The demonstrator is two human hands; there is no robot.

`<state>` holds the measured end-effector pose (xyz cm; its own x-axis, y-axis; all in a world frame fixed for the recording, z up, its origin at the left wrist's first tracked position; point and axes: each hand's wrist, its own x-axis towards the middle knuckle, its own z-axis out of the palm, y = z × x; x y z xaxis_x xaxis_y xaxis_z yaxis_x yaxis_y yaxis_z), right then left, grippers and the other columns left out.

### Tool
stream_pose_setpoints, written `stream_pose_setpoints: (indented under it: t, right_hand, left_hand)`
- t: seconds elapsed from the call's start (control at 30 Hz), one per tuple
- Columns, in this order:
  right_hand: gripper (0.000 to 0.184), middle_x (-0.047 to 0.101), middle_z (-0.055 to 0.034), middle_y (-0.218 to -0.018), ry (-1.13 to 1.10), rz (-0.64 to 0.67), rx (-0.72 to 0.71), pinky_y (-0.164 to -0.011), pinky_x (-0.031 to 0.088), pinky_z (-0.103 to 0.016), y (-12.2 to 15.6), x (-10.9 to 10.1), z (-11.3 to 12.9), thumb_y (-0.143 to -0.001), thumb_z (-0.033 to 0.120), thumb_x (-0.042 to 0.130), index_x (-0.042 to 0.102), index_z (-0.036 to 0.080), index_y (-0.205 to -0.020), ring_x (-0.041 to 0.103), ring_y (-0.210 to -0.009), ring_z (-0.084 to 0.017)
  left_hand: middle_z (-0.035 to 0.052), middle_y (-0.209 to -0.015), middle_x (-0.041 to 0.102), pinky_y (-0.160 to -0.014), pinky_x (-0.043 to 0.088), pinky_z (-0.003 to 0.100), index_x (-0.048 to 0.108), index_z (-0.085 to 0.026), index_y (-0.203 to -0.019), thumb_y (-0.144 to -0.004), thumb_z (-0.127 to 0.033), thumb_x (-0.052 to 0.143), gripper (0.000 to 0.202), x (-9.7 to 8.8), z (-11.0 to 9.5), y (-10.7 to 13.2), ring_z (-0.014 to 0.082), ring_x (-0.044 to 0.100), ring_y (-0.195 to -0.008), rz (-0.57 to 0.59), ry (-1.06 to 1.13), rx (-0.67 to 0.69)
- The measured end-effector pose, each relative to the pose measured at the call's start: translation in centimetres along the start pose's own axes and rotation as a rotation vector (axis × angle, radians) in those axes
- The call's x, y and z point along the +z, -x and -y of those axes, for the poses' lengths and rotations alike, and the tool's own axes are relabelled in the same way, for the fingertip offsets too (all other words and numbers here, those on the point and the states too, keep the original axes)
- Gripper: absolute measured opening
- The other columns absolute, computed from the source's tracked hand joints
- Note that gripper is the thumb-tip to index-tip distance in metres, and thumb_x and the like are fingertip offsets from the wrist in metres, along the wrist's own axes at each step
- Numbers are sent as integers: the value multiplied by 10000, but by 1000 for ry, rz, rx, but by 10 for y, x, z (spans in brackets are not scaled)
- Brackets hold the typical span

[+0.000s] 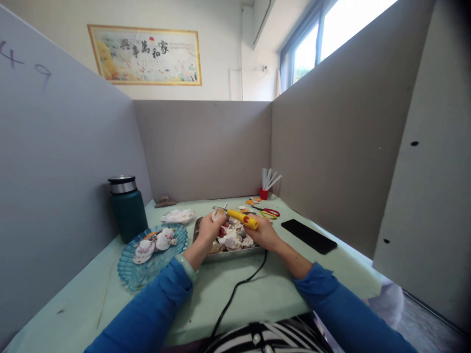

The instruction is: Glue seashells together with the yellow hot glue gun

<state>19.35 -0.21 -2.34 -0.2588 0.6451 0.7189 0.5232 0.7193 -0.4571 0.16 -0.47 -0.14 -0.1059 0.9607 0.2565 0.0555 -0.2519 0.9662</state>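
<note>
My right hand [262,232] is closed around a yellow hot glue gun [243,218], its nozzle pointing left. A black cord [239,283] runs from below that hand toward my lap. Pinched in my left hand [209,230] is a pale seashell [218,215], close to the nozzle. A thin white stick shows by the nozzle; whether it touches the shell I cannot tell. Both hands are over a metal tray [224,255] heaped with shells [232,240]. My fingers partly hide the held shell.
At left, a blue glass plate [128,274] bears shell figures [164,239], with a dark green bottle [128,211] behind. Crumpled white tissue [178,216] lies beyond. On the right are scissors [270,213], a black phone [309,236] and a red cup [264,194] of white sticks. Partition walls surround the table.
</note>
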Motion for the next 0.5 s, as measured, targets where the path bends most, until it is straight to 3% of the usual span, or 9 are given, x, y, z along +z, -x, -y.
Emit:
stream_pose_setpoints:
  t: [0.5]
  right_hand:
    - [108,566,12,-688,-8,5,9,-583,376,-239,0,-2,3,-741,222,531,603,187,-814,511,-599,-135]
  left_hand:
    - [-21,-548,608,-356,367,177,531,-170,-727,-720,-273,659,165,-1,-1,1,80,495,-358,2,-21,-33]
